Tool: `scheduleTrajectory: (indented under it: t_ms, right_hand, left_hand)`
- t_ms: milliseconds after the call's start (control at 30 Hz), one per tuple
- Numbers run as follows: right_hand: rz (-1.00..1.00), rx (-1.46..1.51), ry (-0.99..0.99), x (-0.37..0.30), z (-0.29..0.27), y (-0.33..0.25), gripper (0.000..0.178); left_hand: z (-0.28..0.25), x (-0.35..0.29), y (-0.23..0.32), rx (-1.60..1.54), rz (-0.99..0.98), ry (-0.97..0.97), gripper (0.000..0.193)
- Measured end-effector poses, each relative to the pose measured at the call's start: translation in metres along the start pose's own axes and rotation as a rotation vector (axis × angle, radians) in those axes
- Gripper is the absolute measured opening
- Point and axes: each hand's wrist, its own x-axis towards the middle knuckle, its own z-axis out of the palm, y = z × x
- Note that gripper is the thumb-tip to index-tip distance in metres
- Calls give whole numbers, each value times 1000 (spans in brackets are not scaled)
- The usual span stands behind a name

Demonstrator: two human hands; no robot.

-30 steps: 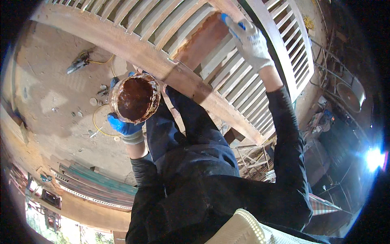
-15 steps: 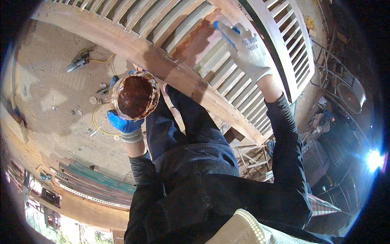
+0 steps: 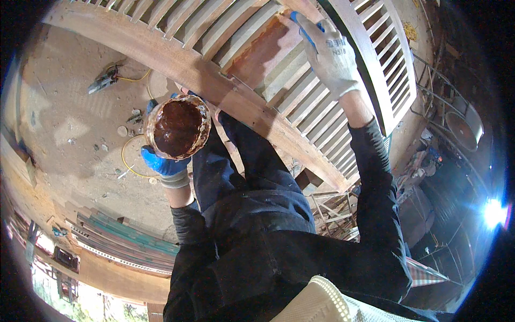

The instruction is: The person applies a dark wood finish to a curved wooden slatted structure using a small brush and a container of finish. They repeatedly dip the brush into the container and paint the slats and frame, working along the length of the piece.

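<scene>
My left hand (image 3: 165,163), in a white and blue coated glove, is closed around a round pot (image 3: 204,126) with a crusted rim. Thick reddish-brown liquid (image 3: 179,127) fills much of the pot. Up and to the right, my gloved right hand (image 3: 331,56) is over the slatted wooden frame (image 3: 198,75), at the far end of a flat panel (image 3: 276,45). Its thumb reaches forward and the other fingers curl under; whatever they grip is hidden beneath the hand. A wet reddish-brown streak (image 3: 252,48) runs along the panel's left side.
Beyond a dark gap on the right stands another pale slatted piece (image 3: 383,48). A dark tool (image 3: 103,80) with a yellow cord lies on the dirt floor at left. Stacked boards (image 3: 123,236) are at lower left. A bright lamp (image 3: 494,212) glares at right.
My right hand has moved a little farther away and to the right, toward the panel's far end. My left hand and the pot have stayed nearly still.
</scene>
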Motion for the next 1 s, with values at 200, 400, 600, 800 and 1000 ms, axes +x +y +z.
scheduleTrajectory:
  t_ms: [200,400,600,800,1000]
  right_hand:
    - [-111,-86,-80,-20,-1,-3,51]
    - [39,71,-36,-16,-8,11,38]
    - [-9,-24,21,-7,12,3,42]
    - [-61,9,-57,-26,10,-16,54]
    - [218,295,-20,-37,-9,-6,48]
  left_hand:
    - [0,-1,5,-31,19,-47,63]
    - [8,5,8,-149,-19,-109,63]
    - [-10,-7,4,-163,27,-19,64]
    - [3,1,12,-323,19,-41,76]
    - [43,34,21,-24,75,683,85]
